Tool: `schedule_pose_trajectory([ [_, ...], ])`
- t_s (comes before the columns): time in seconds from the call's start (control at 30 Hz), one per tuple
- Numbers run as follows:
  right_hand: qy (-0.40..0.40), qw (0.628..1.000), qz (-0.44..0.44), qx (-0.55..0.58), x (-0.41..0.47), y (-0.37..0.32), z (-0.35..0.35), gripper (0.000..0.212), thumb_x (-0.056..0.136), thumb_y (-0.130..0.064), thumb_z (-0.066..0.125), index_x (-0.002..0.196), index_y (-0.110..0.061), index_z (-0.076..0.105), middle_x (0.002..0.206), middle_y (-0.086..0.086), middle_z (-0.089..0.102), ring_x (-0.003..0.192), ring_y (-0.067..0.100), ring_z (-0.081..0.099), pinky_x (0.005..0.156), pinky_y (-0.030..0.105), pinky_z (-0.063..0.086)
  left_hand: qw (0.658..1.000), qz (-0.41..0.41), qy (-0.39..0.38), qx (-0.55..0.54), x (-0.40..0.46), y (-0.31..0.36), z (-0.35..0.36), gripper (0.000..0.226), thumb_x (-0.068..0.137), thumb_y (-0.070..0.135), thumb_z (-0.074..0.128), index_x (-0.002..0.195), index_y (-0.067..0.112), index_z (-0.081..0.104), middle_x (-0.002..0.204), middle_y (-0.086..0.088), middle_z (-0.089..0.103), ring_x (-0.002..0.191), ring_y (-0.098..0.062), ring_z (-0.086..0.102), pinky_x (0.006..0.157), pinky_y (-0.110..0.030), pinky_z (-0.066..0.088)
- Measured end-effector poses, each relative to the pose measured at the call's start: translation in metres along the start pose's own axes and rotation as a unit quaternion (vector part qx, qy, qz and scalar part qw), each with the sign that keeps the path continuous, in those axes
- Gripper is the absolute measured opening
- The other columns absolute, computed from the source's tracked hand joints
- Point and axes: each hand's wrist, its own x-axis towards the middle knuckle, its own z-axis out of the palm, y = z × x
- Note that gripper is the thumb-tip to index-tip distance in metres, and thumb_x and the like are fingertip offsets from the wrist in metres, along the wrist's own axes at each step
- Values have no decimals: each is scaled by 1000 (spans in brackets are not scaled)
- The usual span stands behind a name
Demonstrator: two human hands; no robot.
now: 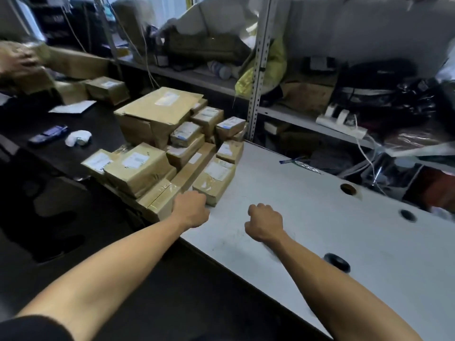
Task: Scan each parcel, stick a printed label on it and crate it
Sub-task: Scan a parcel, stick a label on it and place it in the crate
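both fists are clenched on nothing over the white table (307,217): left hand (190,209) just beside the taped parcels (172,148) piled at the table's far-left end, right hand (264,223) nearer its middle.

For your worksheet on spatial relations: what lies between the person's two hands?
In the head view, only bare grey table shows between the left hand and right hand.
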Motion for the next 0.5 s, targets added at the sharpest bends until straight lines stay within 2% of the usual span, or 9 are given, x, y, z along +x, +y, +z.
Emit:
schedule_pose_trajectory([
  [0.13, -23, 1000, -19, 0, 49, 11, -9, 38, 95, -27, 50, 131, -15, 55, 130, 6, 57, 120, 27, 52, 94, 37, 47, 996, -46, -16, -75, 40, 0, 15, 19, 85, 28, 52, 86, 16, 66, 103, -4, 62, 97, -26, 58, 76, -36, 48],
  [0.2, -50, 998, -26, 36, 70, 11, -6, 42, 93, -26, 51, 133, -15, 55, 132, 6, 57, 122, 26, 52, 94, 37, 47, 992, -48, -36, -113, 56, -4, 22, 25, 87, 32, 56, 103, 17, 67, 118, -7, 56, 114, -28, 51, 87, -40, 52],
  [0.27, -81, 992, -39, 85, 89, 7, -2, 46, 93, -25, 52, 138, -15, 55, 135, 5, 58, 124, 24, 53, 96, 35, 48, 981, -63, -74, -169, 73, -8, 30, 52, 90, 36, 61, 137, 17, 53, 146, -13, 39, 140, -34, 32, 109, -45, 41],
  [0.33, -109, 979, -52, 162, 105, 0, 3, 49, 93, -23, 54, 141, -11, 54, 132, 8, 62, 122, 24, 56, 99, 34, 49, 958, -108, -110, -242, 90, -12, 39, 81, 88, 41, 66, 156, 20, 26, 164, -14, 15, 151, -38, 14, 119, -49, 30],
  [0.37, -118, 971, -47, 204, 111, -3, 8, 50, 94, -21, 54, 143, -9, 53, 131, 9, 63, 121, 24, 58, 101, 33, 48, 945, -129, -121, -274, 97, -12, 45, 90, 87, 42, 67, 159, 22, 17, 165, -15, 13, 149, -39, 20, 116, -50, 34],
  [0.4, -121, 961, -31, 245, 118, -6, 12, 52, 96, -22, 54, 145, -8, 50, 132, 10, 63, 121, 24, 58, 102, 32, 47, 938, -144, -119, -291, 103, -11, 46, 93, 86, 44, 67, 159, 21, 13, 162, -15, 23, 143, -38, 33, 111, -48, 42],
  [0.5, -122, 919, 51, 372, 137, -8, 27, 63, 98, -34, 56, 154, -13, 35, 140, 10, 57, 122, 28, 58, 100, 38, 50, 956, -160, -43, -241, 123, -10, 47, 69, 92, 50, 60, 146, 16, 33, 132, -12, 60, 117, -33, 60, 96, -43, 52],
])
